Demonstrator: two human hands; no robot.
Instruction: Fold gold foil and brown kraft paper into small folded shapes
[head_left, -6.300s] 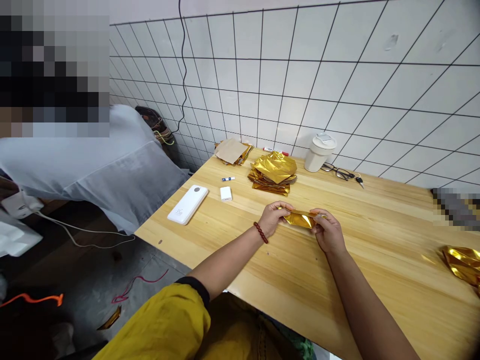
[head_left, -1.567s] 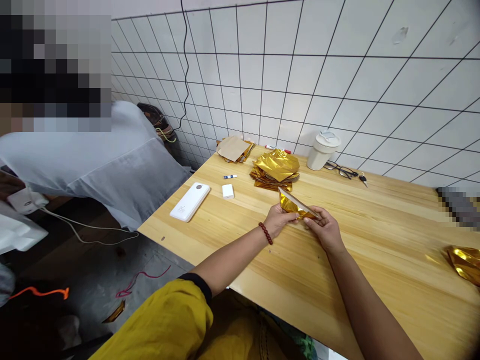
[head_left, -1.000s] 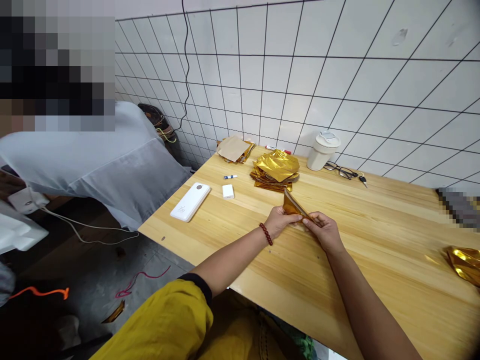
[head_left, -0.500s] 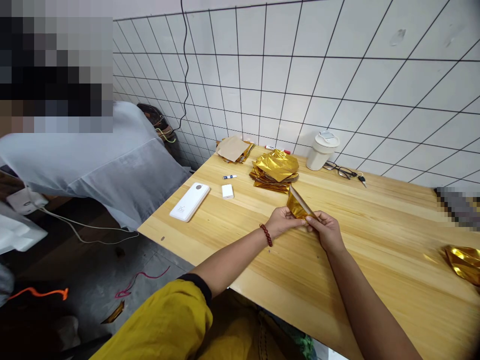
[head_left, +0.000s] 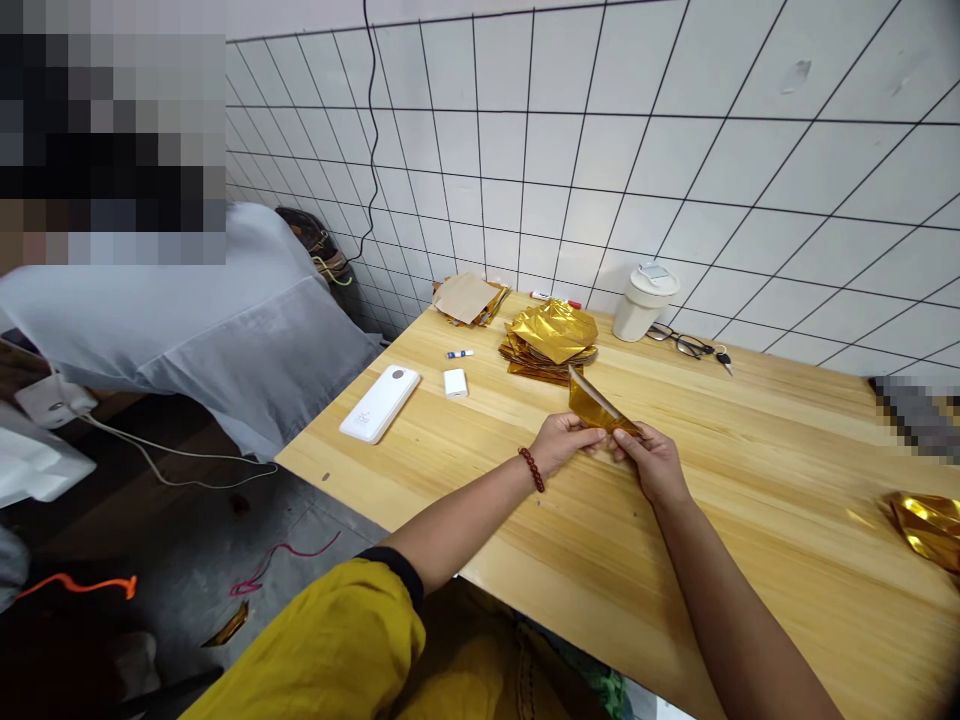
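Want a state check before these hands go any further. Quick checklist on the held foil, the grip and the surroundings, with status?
1. Left hand has hold of the folded gold foil sheet: ok, at its lower edge.
2. Right hand has hold of it: ok, thumb on its right end.
3. Only gold showing on the held sheet: not ok, a pale strip runs along its upper edge.
4. Held sheet's tip free of the gold foil stack: cannot tell, they overlap in this view.
5. Lid on the cup: ok.
6. Floor free of foil: not ok, a gold scrap lies there.
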